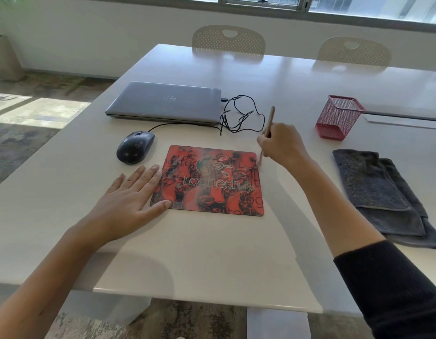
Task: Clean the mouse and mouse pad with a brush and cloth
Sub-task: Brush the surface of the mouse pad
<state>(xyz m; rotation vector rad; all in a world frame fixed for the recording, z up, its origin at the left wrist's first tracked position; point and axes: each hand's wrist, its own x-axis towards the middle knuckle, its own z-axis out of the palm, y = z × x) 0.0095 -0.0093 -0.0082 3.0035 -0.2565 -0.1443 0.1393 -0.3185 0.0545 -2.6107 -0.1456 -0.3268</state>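
Right hand (283,143) pinches brush (269,126), bristles blurred, seemingly at pad (212,182) right edge. Left hand (133,194) flat, fingers on pad's left edge. Risk: crumbs (247,188) flick onto worktop (212,253); pad slides toward mouse (135,147) if left hand lifts.

Two bare forearms show. The left hand (129,201) and its arm carry no sleeve as far as the picture's edge. The right hand (283,143) is bare too; above its forearm sits a black sleeve (393,287), apparently fine-ribbed knit.
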